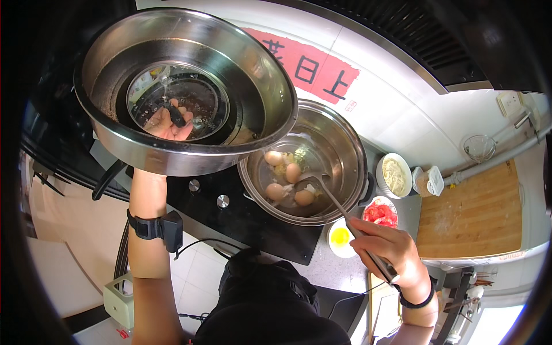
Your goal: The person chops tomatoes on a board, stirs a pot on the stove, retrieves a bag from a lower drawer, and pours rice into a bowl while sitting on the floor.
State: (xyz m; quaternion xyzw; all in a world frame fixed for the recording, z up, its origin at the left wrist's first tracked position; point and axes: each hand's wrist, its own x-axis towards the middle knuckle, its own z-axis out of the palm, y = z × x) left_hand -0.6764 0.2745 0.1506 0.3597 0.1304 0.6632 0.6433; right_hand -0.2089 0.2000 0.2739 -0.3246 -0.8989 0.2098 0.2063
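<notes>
My left hand (pixel 170 123) grips the black knob of a large steel pot lid (pixel 194 161), seen through the lid's wet glass centre. The lid is raised and tilted, its underside towards me, above and left of a steel pot (pixel 345 164). Several brown eggs (pixel 293 172) lie in the pot's clear liquid, with pale bits around them. My right hand (pixel 390 248) is closed around the handle of a metal ladle (pixel 338 200). The ladle's head is down in the liquid among the eggs; its exact shape is partly obscured.
The pot stands on a black cooktop (pixel 276 237) with two knobs. To its right are a noodle bowl (pixel 394 177), sliced tomatoes (pixel 380 214), a bowl of yellow liquid (pixel 340 237), lidded containers (pixel 427 181) and a wooden board (pixel 474 211). A range hood (pixel 431 47) overhangs; a black handle (pixel 110 179) protrudes left.
</notes>
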